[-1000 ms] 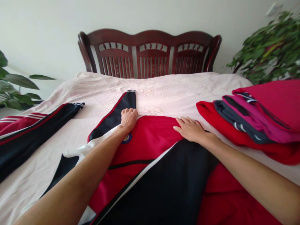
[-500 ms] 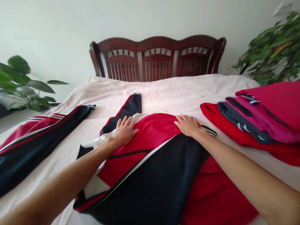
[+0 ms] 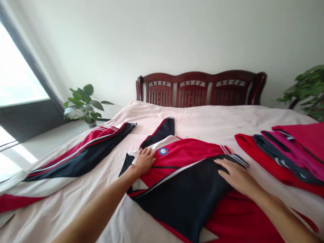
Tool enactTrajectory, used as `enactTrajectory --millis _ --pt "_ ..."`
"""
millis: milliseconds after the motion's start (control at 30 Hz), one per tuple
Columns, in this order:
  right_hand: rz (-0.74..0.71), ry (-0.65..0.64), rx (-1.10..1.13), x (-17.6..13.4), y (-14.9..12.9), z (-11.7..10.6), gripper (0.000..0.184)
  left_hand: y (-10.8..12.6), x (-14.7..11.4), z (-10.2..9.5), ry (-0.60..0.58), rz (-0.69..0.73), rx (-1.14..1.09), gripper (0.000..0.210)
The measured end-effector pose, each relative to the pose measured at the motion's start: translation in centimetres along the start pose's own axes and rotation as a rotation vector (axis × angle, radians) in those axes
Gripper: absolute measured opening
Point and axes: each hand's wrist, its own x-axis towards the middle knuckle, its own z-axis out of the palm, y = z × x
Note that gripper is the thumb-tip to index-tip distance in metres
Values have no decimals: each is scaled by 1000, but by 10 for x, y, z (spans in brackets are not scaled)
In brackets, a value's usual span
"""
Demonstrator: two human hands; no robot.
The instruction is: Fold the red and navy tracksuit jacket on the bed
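L hand [image 3: 144, 160] lies on jacket [image 3: 193, 150], fingers slightly apart, gripping nothing. R hand [image 3: 234, 173], fingers extended, holds nothing, is at sleeve [image 3: 182, 189]; contact unclear. Jacket is on bed [image 3: 215, 118], nr. pile [image 3: 278, 158].

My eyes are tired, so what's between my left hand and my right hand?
In the head view, the red-and-dark jacket lies between your left hand and right hand.
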Motion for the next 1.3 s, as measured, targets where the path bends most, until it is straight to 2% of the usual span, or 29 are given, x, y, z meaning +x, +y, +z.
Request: enactTrajectory --millis 100,200,300,400,533,600,700,767,833,1000,1100,1167,1233,1300 --pt "-61 146 -37 -29 16 27 51 3 -26 -2 28 -62 22 53" --pt "-128 265 -106 -38 19 43 49 -6 -52 5 13 -155 -33 62" --pt "-193 304 -165 -37 15 44 44 -13 -64 8 -21 -192 -102 63" --pt "-244 344 -184 -34 16 43 40 -13 -66 4 -23 -193 -131 64" --pt "-244 376 -67 -32 25 42 41 -7 -65 -3 14 -204 -124 61" --pt "-175 338 78 -34 27 36 44 -6 -66 -4 36 -208 -118 60" --pt "-54 214 270 -42 21 19 53 -5 -68 -3 56 -207 -120 57" --pt "-47 140 302 -47 12 10 63 -6 -68 -1 69 -205 -130 55" --pt "-64 127 250 -49 2 7 65 -8 -67 2 88 -198 -147 54" --pt "-29 204 64 -51 -19 6 45 -15 -66 5 139 -135 -219 47" --pt "88 227 92 -52 -37 -9 42 -17 -72 -4 186 -71 -271 43" --pt "244 250 203 -50 -53 -25 43 -14 -81 -14 201 -26 -304 49" --pt "379 336 398 -44 -72 -41 43 -5 -93 -23 175 37 -352 53" --pt "379 463 668 -35 -96 -55 40 9 -105 -30 128 71 -440 50"
